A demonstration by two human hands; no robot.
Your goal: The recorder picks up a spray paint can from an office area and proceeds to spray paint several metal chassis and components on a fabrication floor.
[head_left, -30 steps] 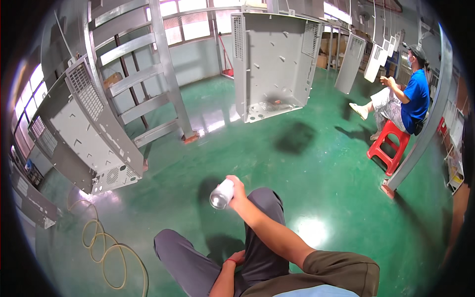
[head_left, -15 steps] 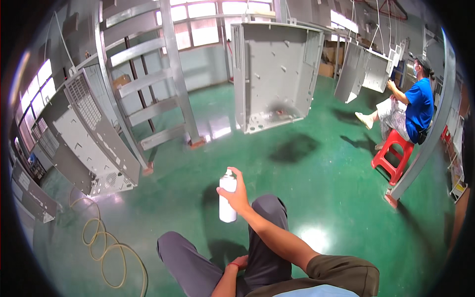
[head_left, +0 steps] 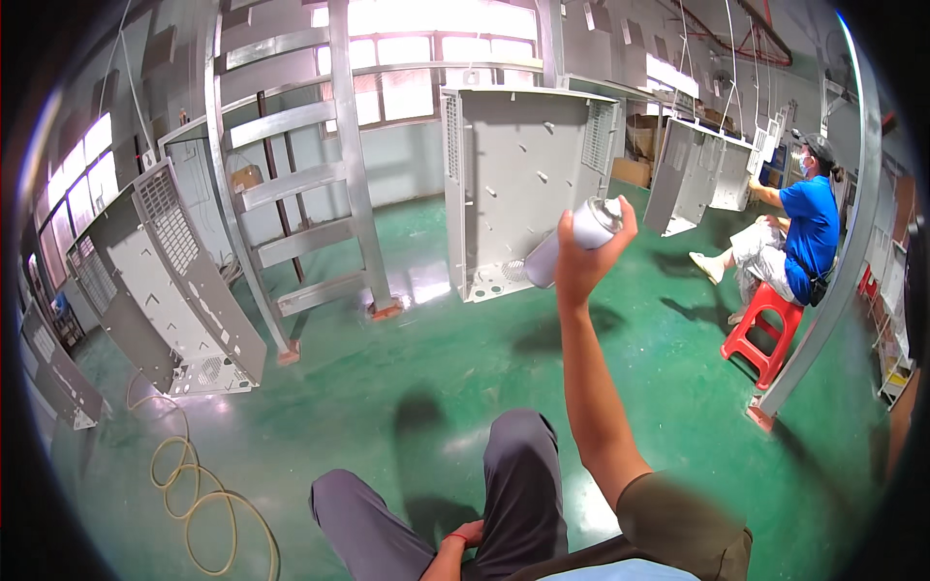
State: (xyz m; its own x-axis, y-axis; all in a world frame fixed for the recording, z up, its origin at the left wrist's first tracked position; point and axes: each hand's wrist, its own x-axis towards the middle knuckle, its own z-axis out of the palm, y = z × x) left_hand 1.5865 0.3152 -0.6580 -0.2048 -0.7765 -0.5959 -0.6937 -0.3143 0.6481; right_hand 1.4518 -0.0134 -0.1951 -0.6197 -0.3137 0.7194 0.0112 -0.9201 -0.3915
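My right hand [head_left: 587,263] is closed round a white spray can [head_left: 593,229], its index finger up at the nozzle. The can is tilted, top toward me and base pointing away to the lower left. It overlaps the lower right of a grey sheet-metal cabinet shell [head_left: 523,174] hanging in front of me; whether they touch I cannot tell. My left hand [head_left: 470,533], with a red band at the wrist, rests between my thighs, and its fingers are mostly hidden by my right leg.
More grey metal shells hang at left [head_left: 160,290] and right [head_left: 683,179]. A metal ladder-like frame [head_left: 295,184] stands behind. A yellowish hose [head_left: 208,499] lies coiled on the green floor. At right, a person in blue [head_left: 812,232] sits on a red stool [head_left: 765,334] beside a metal post [head_left: 833,310].
My right hand has risen and moved right with the spray can, which has gone from upright to tilted. The view has tipped up slightly. My left hand stays between my thighs.
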